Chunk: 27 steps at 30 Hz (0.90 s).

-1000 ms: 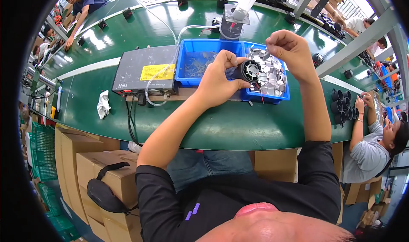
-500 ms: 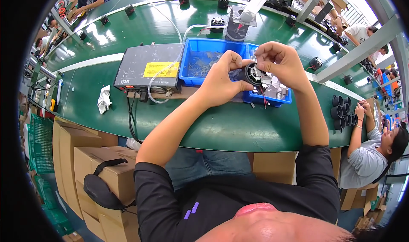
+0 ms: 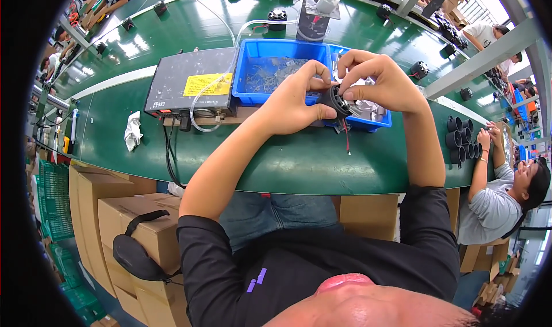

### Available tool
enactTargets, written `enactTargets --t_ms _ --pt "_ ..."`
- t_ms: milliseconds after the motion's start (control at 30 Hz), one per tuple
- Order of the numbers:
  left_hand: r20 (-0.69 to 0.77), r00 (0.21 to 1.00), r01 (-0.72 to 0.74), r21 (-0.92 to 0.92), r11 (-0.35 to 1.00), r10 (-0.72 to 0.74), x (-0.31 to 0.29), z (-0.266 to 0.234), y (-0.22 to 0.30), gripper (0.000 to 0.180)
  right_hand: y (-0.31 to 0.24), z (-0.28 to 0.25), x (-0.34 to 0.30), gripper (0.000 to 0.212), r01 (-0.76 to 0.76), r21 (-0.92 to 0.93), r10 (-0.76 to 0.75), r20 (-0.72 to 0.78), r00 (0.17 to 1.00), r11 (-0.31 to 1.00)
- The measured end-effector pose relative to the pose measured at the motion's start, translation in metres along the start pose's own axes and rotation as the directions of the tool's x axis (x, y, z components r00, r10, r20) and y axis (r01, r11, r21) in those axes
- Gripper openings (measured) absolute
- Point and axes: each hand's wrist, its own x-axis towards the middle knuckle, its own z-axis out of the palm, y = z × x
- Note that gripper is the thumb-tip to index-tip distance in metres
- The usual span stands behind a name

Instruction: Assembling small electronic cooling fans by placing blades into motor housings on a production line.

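Both hands meet above the green surface (image 3: 299, 160) in the head view: the left hand (image 3: 293, 100) has its grip pinched on a small black round fan part (image 3: 335, 101), and the right hand (image 3: 379, 81) presses its fingertips onto the part's top. Just behind lie two blue trays (image 3: 253, 54) and a grey control box (image 3: 190, 85).

My left hand (image 3: 296, 100) and right hand (image 3: 379, 82) are covering most of the small round black fan (image 3: 336, 101); its metal insert is looking too small to identify.
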Motion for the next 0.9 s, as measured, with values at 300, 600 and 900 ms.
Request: enactTargets --t_ms 300,600,900 --pt "-0.349 0.927 -0.189 -0.119 0.975 0.137 0.002 0.010 -0.015 0.058 -0.009 -0.005 0.003 0.028 -0.087 0.083 0.103 -0.220 0.970 0.993" --pt "-0.510 0.785 -0.249 0.259 0.933 0.351 -0.005 0.025 0.009 0.066 -0.008 0.014 0.004 0.032 -0.014 0.247 0.104 -0.355 0.929 0.969" --pt "-0.428 0.666 -0.305 0.591 0.747 0.611 -0.004 0.026 0.004 0.063 -0.019 0.024 0.004 0.022 0.020 -0.050 -0.038 -0.393 0.919 0.999"
